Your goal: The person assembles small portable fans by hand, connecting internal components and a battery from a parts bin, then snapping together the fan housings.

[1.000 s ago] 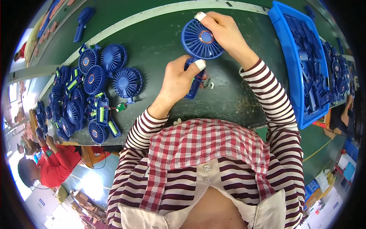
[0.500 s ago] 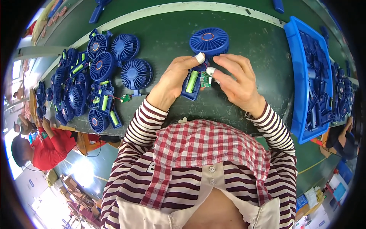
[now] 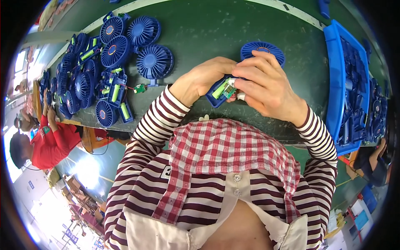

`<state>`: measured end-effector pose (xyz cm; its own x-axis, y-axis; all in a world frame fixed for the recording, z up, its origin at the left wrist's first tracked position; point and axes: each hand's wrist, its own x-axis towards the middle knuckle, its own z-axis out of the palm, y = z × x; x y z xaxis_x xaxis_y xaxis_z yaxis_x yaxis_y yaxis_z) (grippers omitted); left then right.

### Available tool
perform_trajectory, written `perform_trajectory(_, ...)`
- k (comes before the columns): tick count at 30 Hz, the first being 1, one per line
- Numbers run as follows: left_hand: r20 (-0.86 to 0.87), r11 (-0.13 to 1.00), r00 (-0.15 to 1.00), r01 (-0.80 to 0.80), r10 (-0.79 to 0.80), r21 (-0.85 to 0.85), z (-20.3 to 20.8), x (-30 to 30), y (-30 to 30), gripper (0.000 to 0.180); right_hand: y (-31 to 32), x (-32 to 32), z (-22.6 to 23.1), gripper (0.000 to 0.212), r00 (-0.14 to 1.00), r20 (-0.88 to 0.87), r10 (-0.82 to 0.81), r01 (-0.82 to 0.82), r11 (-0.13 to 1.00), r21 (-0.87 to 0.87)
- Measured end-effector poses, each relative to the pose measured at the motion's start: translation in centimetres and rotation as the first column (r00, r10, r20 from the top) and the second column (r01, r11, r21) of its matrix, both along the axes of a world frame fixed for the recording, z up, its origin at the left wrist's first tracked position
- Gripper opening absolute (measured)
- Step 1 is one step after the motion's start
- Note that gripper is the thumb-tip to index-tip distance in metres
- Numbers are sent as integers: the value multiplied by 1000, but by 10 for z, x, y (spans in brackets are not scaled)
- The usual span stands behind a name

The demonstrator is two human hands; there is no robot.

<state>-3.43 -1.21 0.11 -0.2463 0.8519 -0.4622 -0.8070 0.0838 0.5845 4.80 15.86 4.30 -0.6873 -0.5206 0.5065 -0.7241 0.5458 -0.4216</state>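
Note:
Between my hands is a blue handheld fan (image 3: pixel 263 47), its round head pointing away from me and its handle opened up. Inside the handle lies a green battery (image 3: pixel 218 91). My left hand (image 3: pixel 208 77) is closed round the handle's left side, its fingertips partly hidden. With white-covered fingertips, my right hand (image 3: pixel 271 85) pinches a small green circuit board (image 3: pixel 228 90) with a display, held over the handle beside the battery. The fan's neck is hidden behind my fingers.
Several blue fans (image 3: pixel 112 51) with open handles and batteries are heaped at the left of the green table (image 3: pixel 200 33). One loose board (image 3: pixel 140 88) hangs on wires there. A blue bin (image 3: pixel 333 83) of blue plastic parts stands right. A person in red (image 3: pixel 56 143) sits at left.
The fan has tilted, its head swinging right. My right hand now grips the circuit board, which has turned display side up and shifted over the handle.

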Motion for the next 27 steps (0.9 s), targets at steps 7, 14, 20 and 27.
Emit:
perform_trajectory(7,115,996,992,40,-50,83,-4,2,5,23,-2,-5,4,21,1000,23,5,-6,999,46)
perform_trajectory(14,143,996,986,81,-87,47,-8,3,5,25,1,-11,16,24,986,147,79,-100,985,141)
perform_trajectory(20,143,998,988,66,-66,6,-7,-4,5,29,0,-8,8,24,984,-143,-106,127,980,150)
perform_trajectory(27,103,1000,995,-1,0,7,0,-11,4,30,2,-9,0,21,907,-263,-330,362,928,85)
